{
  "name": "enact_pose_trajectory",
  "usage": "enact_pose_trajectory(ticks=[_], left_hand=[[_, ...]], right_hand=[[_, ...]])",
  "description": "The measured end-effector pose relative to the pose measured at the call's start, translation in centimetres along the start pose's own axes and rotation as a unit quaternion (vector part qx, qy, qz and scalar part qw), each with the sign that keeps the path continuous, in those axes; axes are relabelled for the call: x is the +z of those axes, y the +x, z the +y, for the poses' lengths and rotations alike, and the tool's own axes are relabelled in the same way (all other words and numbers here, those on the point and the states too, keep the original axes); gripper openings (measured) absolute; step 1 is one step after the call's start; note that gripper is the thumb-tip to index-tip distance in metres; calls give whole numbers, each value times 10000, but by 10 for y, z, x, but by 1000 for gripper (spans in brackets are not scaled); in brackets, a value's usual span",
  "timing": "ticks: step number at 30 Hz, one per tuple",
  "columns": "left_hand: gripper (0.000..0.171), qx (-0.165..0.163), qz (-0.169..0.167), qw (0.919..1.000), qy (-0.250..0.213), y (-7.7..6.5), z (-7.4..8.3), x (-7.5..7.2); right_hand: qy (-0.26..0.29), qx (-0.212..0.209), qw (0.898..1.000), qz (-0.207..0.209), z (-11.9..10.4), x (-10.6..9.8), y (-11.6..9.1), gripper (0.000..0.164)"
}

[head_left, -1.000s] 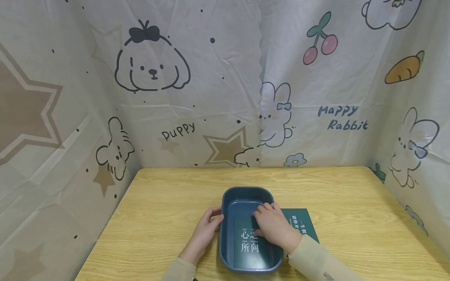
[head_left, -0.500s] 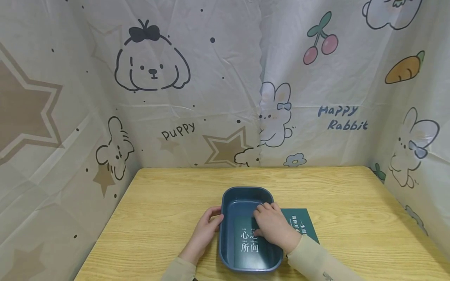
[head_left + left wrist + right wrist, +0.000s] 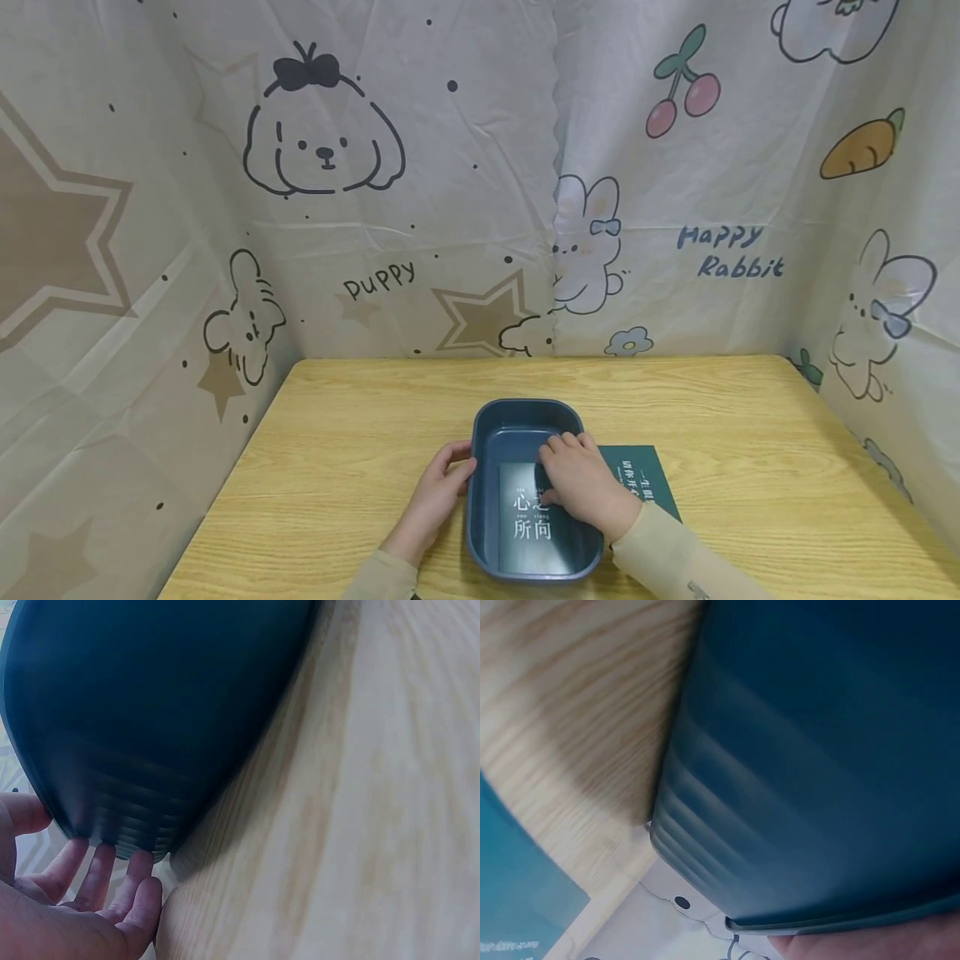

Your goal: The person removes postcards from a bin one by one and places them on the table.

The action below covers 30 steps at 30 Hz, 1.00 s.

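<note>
My left hand [image 3: 441,490], fingers [image 3: 95,882] loosely spread, is touching the bin [image 3: 528,412] on the counter [image 3: 360,417]. My right hand [image 3: 587,487] is resting, bent, over the book [image 3: 525,546] lying inside; I cannot tell its grip.

Dark green booklet [image 3: 534,533] inside blue tray [image 3: 516,448]

My left hand [image 3: 438,493] reaches in from near left, thumb [image 3: 28,814] apart from 4 fingers [image 3: 95,877]; my right hand [image 3: 583,482] reaches from near right, its fingers bent.
</note>
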<state>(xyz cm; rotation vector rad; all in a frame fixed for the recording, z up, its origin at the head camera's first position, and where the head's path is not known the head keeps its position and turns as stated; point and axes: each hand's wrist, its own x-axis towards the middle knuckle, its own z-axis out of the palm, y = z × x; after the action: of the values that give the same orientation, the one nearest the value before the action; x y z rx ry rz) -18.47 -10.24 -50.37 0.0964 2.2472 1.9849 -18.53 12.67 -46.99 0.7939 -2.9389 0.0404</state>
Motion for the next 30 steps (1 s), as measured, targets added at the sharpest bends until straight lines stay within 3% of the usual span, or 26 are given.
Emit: enact_pose_trajectory(ticks=[20,27,30], left_hand=[[41,-1,-36,10000,-11,-1,1,0],[41,11,-24,10000,12,-2,1,0],[41,-11,10,10000,10,-1,1,1]], right_hand=[[101,52,9999,47,0,1,0,50],[161,32,9997,155,-1,2,0,38],[155,23,9997,195,-1,3,0,40]])
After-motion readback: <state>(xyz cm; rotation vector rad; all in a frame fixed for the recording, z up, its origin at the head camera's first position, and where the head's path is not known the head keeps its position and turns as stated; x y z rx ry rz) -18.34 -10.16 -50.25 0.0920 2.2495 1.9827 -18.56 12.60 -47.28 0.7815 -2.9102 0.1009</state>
